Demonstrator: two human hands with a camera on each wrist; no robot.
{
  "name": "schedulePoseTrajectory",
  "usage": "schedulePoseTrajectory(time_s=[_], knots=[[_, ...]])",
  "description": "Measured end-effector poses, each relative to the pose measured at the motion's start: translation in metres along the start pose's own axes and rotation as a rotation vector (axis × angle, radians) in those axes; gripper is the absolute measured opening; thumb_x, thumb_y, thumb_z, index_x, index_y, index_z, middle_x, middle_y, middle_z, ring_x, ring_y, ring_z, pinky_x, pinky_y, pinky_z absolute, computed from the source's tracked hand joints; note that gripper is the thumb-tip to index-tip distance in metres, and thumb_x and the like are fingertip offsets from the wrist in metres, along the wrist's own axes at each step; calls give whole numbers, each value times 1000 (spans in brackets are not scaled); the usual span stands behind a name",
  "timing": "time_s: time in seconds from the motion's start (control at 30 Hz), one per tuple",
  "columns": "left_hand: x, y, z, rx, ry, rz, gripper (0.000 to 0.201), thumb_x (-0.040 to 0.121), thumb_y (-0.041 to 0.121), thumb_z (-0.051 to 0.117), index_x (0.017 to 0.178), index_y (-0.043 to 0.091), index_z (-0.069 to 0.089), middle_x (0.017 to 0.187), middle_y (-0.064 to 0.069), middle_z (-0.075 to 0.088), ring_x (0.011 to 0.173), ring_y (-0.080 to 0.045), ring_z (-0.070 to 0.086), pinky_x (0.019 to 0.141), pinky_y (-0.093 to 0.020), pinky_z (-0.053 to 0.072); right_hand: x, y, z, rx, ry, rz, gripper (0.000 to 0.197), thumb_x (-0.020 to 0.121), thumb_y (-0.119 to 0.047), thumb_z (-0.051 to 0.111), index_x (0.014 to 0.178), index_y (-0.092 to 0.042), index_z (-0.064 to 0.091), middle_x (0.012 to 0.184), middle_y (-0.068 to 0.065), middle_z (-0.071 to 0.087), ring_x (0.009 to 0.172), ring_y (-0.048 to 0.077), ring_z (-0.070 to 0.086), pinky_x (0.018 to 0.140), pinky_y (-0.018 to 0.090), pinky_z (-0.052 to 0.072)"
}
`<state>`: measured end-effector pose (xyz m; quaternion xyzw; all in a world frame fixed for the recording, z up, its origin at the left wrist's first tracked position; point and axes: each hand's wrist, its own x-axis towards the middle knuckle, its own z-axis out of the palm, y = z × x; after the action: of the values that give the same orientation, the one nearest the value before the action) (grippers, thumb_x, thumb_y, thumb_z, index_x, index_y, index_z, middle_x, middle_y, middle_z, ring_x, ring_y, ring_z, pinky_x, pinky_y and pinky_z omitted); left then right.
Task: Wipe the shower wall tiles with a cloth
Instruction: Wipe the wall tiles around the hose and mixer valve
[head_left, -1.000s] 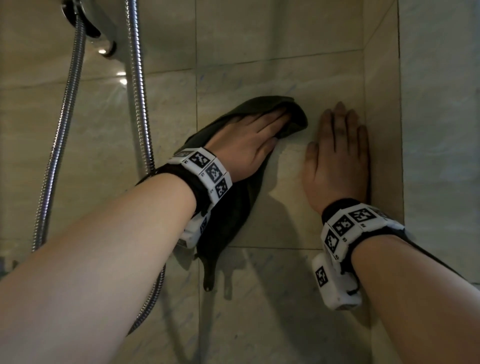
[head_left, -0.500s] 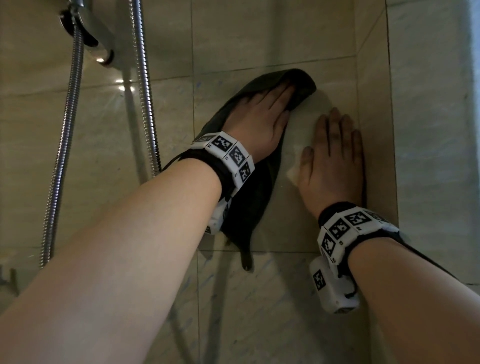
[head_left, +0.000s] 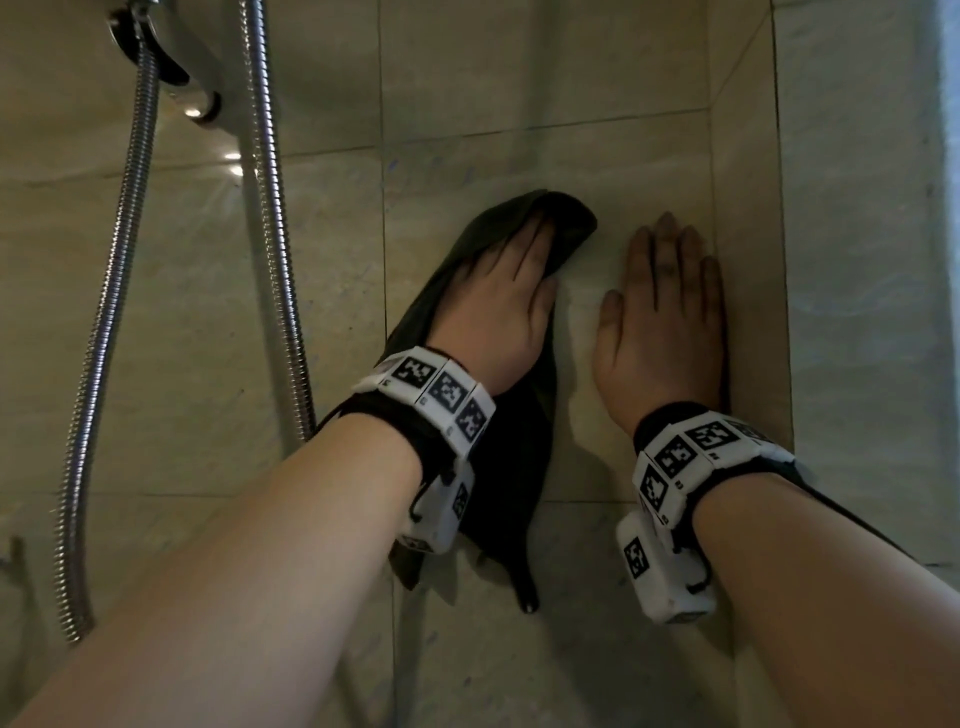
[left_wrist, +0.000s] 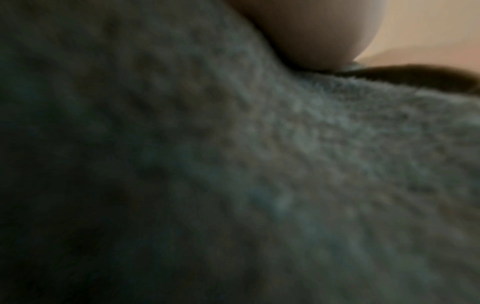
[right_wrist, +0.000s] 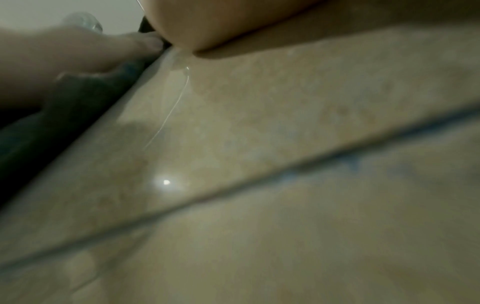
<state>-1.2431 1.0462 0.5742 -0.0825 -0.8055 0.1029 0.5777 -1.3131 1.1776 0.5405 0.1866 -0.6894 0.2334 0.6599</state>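
Wiping in hand — cloth (head_left: 498, 457) pressed flat to wall tile (head_left: 597, 156) under straight-fingered left hand (head_left: 498, 306). Right hand (head_left: 662, 312) flat on tile, nothing held. Next stroke probably calls for sustained pressure — unwiped patch unclear.

Bare forearms, no sleeves. Around each wrist a black strap under a white band (head_left: 434, 397) of square blocks, each block printed with a black-and-white coded marker — three faces showing on the left wrist, three on the right wrist band (head_left: 691, 457). Below each band a white boxy camera unit (head_left: 662, 569), rounded at the corners, bearing one more marker — thin black cable looped beside it.
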Motion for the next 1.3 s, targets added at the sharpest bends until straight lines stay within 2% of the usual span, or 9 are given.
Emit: schedulePoseTrajectory(time_s=[0.17,0.3,0.37,0.57,0.8,1.0,1.13,1.3], knots=[[-25,-8,-3,42,-121,50,54,104,32,28,154,13,19,160,-4,22,141,-23,28,109,-38,22,1,0,-2,-14,-16,4,58,96,-28,20,147,0,24,155,18,19,143,31,17,116,39,4],[-24,-11,-7,107,-150,91,54,103,35,22,154,16,19,159,-2,22,138,-24,33,107,-39,26,1,-1,-1,-23,-24,6,58,96,-28,23,147,-1,23,155,18,19,143,31,17,116,40,5],[-17,-11,-10,105,-161,91,53,104,33,25,154,19,16,160,-1,19,139,-23,32,107,-38,25,1,-1,-1,-24,-20,3,58,96,-28,22,147,0,24,155,18,19,143,31,17,116,39,4],[17,-8,-14,96,-83,13,53,105,30,29,154,18,16,161,1,17,139,-21,32,107,-35,23,0,-1,0,-4,0,3,59,95,-28,20,146,0,26,153,19,23,142,33,20,116,40,6],[41,-10,-14,96,-39,-151,54,105,30,24,155,14,9,162,-1,10,143,-20,25,112,-36,20,0,1,1,-3,1,-2,58,96,-28,20,146,0,25,154,19,22,142,34,20,114,36,1],[32,-4,-6,56,38,-266,56,105,28,25,154,7,9,162,-9,11,145,-23,22,115,-35,17,0,1,1,-3,-16,1,57,97,-27,24,147,-1,22,155,18,18,143,32,17,115,35,-1],[13,-9,-7,40,22,-251,57,104,30,27,154,9,9,162,-8,12,144,-24,22,114,-36,18,0,-1,0,-6,-26,6,58,96,-28,19,148,-1,21,156,17,17,143,32,15,116,37,0],[-9,-13,-7,32,2,-252,58,104,32,28,154,11,10,162,-5,11,144,-22,19,114,-36,18,0,-1,-1,-10,-41,4,59,97,-29,22,149,-2,19,156,17,15,144,31,12,115,35,-3]])
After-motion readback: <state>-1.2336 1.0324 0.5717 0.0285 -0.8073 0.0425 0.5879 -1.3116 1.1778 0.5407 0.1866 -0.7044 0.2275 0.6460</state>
